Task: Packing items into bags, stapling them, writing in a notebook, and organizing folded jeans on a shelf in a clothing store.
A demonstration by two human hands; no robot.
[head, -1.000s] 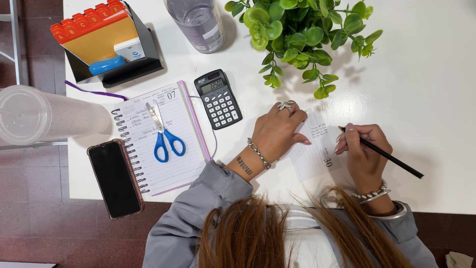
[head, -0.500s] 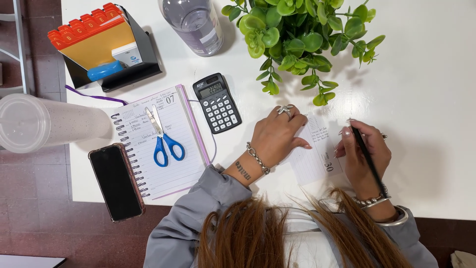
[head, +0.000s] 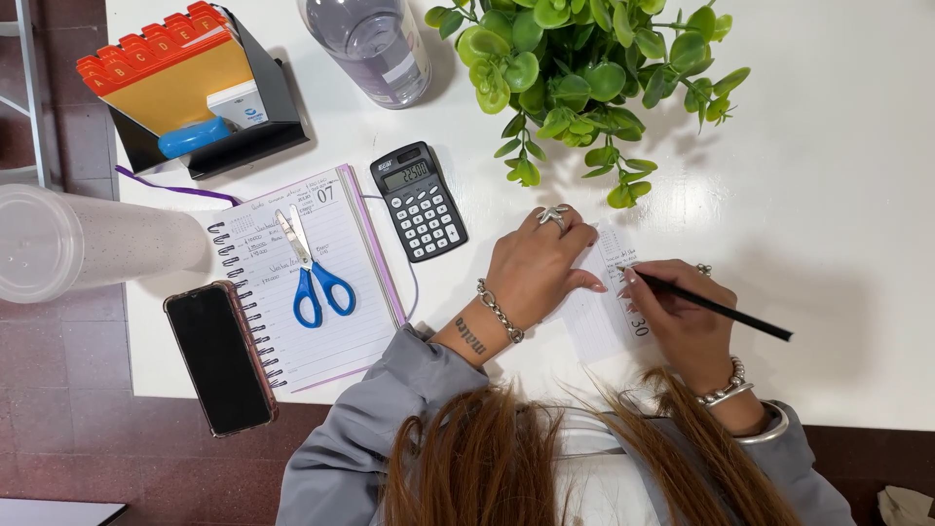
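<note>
- One calculator (head: 420, 202)
- One pair of blue-handled scissors (head: 314, 270)
- One spiral notebook (head: 310, 282)
- One black phone (head: 220, 356)
- One black pencil (head: 714, 306)
- One paper slip (head: 611, 314)
- One green plant (head: 584, 68)
- One clear bottle (head: 372, 44)
- One card index box (head: 185, 88)
- One frosted tumbler (head: 78, 242)
- Two hands: left (head: 539, 268), right (head: 682, 317)

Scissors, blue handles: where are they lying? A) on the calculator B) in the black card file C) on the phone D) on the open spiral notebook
D: the scissors lie flat on the page of the open spiral notebook, apart from the phone at its left and the calculator at its right.
</note>
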